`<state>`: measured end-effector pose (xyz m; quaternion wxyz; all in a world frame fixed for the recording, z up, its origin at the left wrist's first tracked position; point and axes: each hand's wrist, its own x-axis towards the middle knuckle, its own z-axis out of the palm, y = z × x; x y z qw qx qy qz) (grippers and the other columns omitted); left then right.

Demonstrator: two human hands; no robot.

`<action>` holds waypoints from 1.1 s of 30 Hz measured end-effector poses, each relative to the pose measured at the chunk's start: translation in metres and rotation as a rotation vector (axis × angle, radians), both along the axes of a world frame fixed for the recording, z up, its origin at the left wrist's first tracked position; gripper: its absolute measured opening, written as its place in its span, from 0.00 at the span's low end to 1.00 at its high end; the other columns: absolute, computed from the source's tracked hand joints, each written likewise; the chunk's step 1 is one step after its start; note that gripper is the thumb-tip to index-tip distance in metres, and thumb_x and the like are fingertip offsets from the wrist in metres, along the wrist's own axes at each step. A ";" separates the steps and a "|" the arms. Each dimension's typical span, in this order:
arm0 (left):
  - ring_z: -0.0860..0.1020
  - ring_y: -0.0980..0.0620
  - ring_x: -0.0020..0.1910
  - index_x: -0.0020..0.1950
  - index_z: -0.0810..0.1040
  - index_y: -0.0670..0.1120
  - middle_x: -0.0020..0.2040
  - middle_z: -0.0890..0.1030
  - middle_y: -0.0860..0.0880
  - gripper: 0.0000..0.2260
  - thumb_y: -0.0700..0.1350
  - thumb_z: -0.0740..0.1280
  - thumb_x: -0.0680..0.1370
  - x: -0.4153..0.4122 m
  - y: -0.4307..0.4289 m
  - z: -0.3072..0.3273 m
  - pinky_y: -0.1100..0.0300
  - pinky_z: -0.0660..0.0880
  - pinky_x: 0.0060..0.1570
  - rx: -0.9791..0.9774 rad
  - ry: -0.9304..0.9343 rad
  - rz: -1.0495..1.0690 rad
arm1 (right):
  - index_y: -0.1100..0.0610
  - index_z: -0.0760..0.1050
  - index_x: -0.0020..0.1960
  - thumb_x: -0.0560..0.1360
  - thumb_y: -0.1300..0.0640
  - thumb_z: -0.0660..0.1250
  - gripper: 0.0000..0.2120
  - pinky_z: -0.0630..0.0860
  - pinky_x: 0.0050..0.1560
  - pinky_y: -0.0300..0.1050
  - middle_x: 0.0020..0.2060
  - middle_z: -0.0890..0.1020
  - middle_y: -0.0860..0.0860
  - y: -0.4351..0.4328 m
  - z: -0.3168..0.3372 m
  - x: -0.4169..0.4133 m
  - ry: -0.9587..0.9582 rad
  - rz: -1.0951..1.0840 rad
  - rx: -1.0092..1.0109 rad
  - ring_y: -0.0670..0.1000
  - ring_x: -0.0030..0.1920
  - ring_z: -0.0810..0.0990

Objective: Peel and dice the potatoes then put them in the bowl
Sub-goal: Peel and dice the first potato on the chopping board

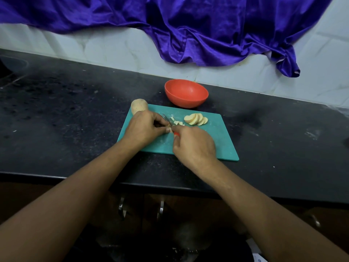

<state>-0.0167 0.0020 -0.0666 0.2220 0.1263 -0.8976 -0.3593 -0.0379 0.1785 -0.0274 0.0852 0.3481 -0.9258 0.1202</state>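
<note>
On the teal cutting board [217,140] my left hand [145,127] pinches a small potato piece [169,129] against the board. My right hand [194,146] grips a knife [167,119] by its red handle, the blade lying over that piece. A few diced cubes [176,122] lie just beyond the blade. A fan of potato slices [196,119] rests to the right of them. A whole potato [139,105] sits at the board's far left corner. The empty red bowl [186,93] stands behind the board.
The black counter [66,114] runs left and right, with its front edge [170,186] close to me. A purple cloth [188,31] hangs over the white tiled wall behind. Cabinet handles [121,207] show below the counter.
</note>
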 end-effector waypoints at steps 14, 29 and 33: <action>0.79 0.62 0.42 0.52 0.88 0.51 0.41 0.82 0.62 0.09 0.49 0.80 0.73 0.001 0.002 0.001 0.60 0.78 0.51 0.006 -0.003 0.012 | 0.42 0.79 0.67 0.82 0.49 0.65 0.15 0.65 0.32 0.45 0.28 0.74 0.44 0.031 -0.003 -0.028 -0.323 -0.026 -0.234 0.45 0.29 0.72; 0.82 0.61 0.43 0.45 0.86 0.52 0.41 0.85 0.58 0.06 0.45 0.81 0.71 -0.001 -0.002 -0.003 0.53 0.81 0.54 0.041 0.041 -0.017 | 0.44 0.76 0.70 0.82 0.51 0.59 0.18 0.73 0.44 0.49 0.51 0.84 0.51 0.002 0.004 0.004 -0.055 -0.039 -0.076 0.56 0.53 0.81; 0.82 0.60 0.44 0.44 0.87 0.52 0.42 0.85 0.59 0.04 0.45 0.80 0.72 -0.001 -0.001 -0.003 0.54 0.79 0.54 -0.004 0.048 0.013 | 0.44 0.76 0.70 0.82 0.52 0.58 0.18 0.70 0.42 0.48 0.49 0.83 0.51 -0.003 0.002 0.009 -0.026 -0.037 -0.045 0.57 0.51 0.82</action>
